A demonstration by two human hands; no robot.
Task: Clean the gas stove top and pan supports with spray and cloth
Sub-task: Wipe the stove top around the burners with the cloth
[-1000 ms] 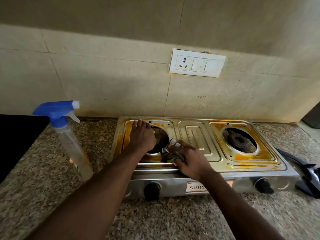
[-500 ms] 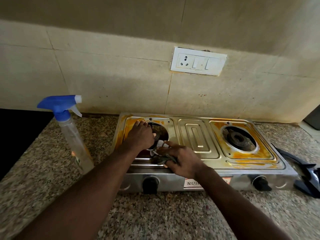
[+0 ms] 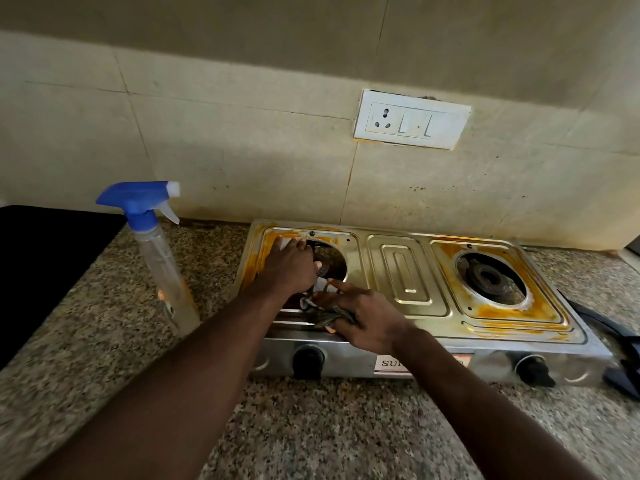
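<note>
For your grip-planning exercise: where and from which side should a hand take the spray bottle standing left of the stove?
Grip the spray bottle at its narrow neck under the blue head, coming from the right. It stands upright on the counter, nozzle pointing right toward the stove, its trigger on that side.

left hand (image 3: 290,268) covers most of the left burner (image 3: 327,266), only its right part shows. cloth (image 3: 320,311) mostly buried under the right hand (image 3: 369,318); can't tell its full shape or how the fingers (image 3: 341,287) grip it. right forearm cuts across the brand label (image 3: 391,362), only "su" legible. pan support (image 3: 620,351) clipped by the right edge. black surface (image 3: 41,258) at left runs off frame. spray bottle (image 3: 162,271) label too blurred to read.
</note>
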